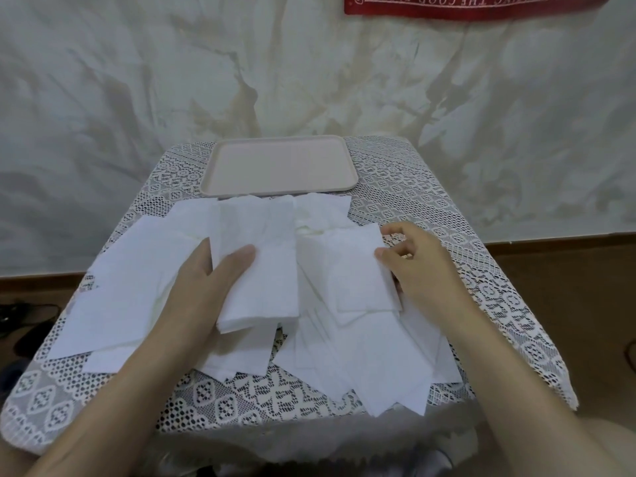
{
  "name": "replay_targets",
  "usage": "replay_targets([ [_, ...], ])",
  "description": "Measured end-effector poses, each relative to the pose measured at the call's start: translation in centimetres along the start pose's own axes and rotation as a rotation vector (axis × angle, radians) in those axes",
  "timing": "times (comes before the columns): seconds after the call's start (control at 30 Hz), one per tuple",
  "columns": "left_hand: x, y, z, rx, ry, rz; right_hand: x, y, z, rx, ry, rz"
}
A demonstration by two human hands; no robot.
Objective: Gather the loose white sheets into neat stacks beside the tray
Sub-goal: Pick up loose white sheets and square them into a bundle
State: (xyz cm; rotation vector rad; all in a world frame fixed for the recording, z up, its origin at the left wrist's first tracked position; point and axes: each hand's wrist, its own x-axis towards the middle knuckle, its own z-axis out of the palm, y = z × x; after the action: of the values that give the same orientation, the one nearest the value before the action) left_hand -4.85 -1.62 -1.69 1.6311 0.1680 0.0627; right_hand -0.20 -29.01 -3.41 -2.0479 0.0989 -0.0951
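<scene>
Several loose white sheets point(124, 290) lie spread over a small table covered with a lace cloth point(444, 215). My left hand point(203, 290) holds a small stack of sheets point(261, 270) at the table's middle, thumb on top and fingers underneath. My right hand point(420, 263) pinches the right edge of a folded white sheet point(347, 266) lying on the right-hand pile. An empty beige tray point(220, 173) sits at the table's far edge, just behind the sheets.
The table stands against a pale marbled wall point(137, 80) with a red banner point(464, 5) at the top right. More sheets point(378, 359) overhang toward the near edge. Dark floor and cables point(20, 318) show at the left.
</scene>
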Motion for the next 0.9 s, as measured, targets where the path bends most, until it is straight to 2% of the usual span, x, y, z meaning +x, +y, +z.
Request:
replay_targets([
  [0.27,0.2,0.0,0.1,-0.033,0.017,-0.037,0.3,-0.1,0.3,-0.046,-0.009,-0.057],
  [0.33,0.2,-0.1,0.1,-0.038,0.019,-0.045,0.5,-0.2,0.1,-0.041,0.038,-0.072],
  [0.47,0.0,0.2,0.3,-0.029,0.02,-0.034,0.8,-0.7,-0.9,0.185,0.098,-0.091],
  [0.6,-0.2,0.3,0.4,-0.026,0.022,-0.035,0.7,-1.1,-0.8,0.256,0.021,-0.033],
  [0.67,-0.2,0.3,0.3,-0.039,0.017,-0.042,0.5,-0.7,0.0,0.181,-0.057,-0.023],
  [0.77,-0.1,0.3,0.2,-0.038,0.009,-0.04,0.3,-0.5,0.9,-0.085,-0.117,-0.036],
  [0.9,0.0,0.2,0.2,-0.033,0.006,-0.028,0.6,-0.6,0.8,-0.074,-0.126,-0.019],
])
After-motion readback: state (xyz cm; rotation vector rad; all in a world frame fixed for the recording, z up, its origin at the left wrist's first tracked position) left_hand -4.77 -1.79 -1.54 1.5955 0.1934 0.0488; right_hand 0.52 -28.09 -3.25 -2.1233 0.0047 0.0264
